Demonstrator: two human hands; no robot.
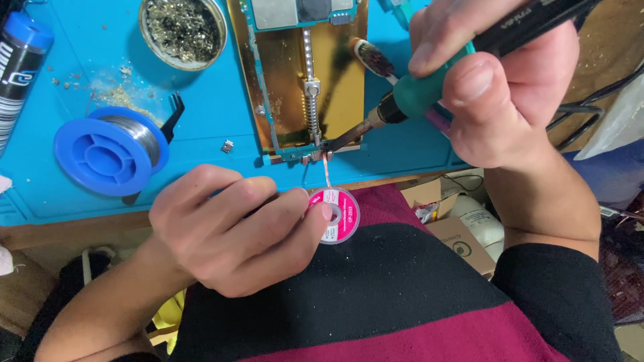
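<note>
Head view looks straight down on my two hands working at the gold board holder clamped on the blue mat. My right hand is wrapped tight around a soldering iron with a green collar and black handle, its tip slanting down to the near edge of the holder. My left hand, just below that edge, pinches a small pink spool of desoldering braid between thumb and fingers. A thin strip of braid runs up from the spool to where the iron's tip meets the holder's near edge. Left of the holder sits a blue reel of solder wire, and above that a round tin of brass tip-cleaning wool. A small brush lies against the holder's right side.
</note>
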